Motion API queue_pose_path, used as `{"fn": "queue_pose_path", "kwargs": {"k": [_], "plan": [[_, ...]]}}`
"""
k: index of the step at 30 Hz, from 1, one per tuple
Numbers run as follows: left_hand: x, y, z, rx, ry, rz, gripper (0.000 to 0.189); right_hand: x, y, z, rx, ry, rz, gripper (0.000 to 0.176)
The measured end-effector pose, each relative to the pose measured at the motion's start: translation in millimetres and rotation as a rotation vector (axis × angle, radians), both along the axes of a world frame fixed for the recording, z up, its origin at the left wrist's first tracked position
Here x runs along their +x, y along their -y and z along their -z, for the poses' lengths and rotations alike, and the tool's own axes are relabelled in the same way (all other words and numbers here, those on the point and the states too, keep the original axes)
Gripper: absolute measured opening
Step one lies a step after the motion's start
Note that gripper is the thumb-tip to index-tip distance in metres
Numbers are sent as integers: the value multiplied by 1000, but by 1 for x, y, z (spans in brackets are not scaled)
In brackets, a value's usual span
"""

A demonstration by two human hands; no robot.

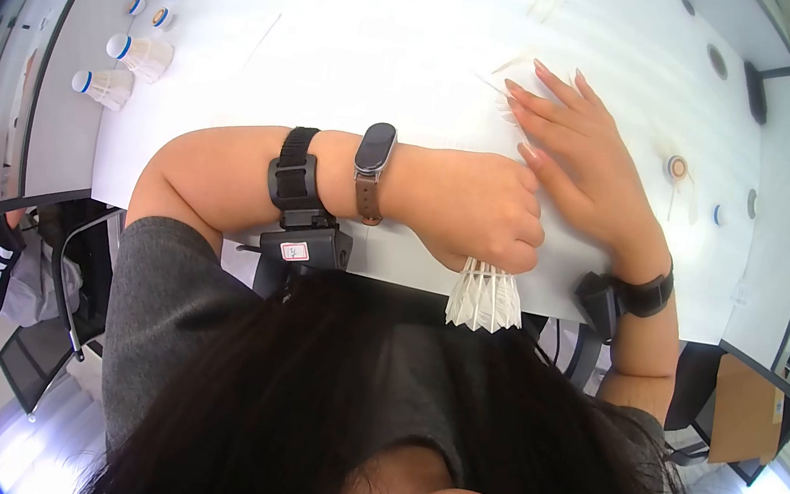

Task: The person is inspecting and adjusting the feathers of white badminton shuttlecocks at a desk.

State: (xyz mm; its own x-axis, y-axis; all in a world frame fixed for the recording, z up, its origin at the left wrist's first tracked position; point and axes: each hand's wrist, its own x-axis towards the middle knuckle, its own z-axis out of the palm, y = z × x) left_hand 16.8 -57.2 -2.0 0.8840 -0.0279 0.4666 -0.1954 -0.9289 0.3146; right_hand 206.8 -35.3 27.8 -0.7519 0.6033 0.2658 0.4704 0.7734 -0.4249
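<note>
My left hand (479,221) is closed in a fist around a white feather shuttlecock (485,298). Its feather skirt sticks out below the fist, over the near edge of the white table (341,57). A dark watch and a black strap sit on that forearm. Just right of the fist, my right hand (579,157) lies flat on the table with fingers spread. Its fingertips touch some thin loose white feathers (502,72). A black band is on the right wrist.
Two finished shuttlecocks (144,57) (104,87) lie at the table's left edge, with two small cork bases (160,16) behind them. More cork bases (677,166) and feathers (546,0) lie at the right and far side. Chairs stand below the near table edge.
</note>
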Motion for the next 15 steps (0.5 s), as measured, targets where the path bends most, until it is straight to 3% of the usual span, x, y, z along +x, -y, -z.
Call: {"fn": "queue_pose_path", "kwargs": {"k": [5, 10, 15], "plan": [[2, -3, 1, -6, 130, -51, 21, 2, 0, -3, 53, -131, 43, 21], [2, -4, 0, -64, 247, -160, 17, 7, -5, 5, -41, -393, 228, 6], [-1, -9, -1, -82, 142, -166, 16, 13, -5, -3, -148, -414, 419, 12]]}}
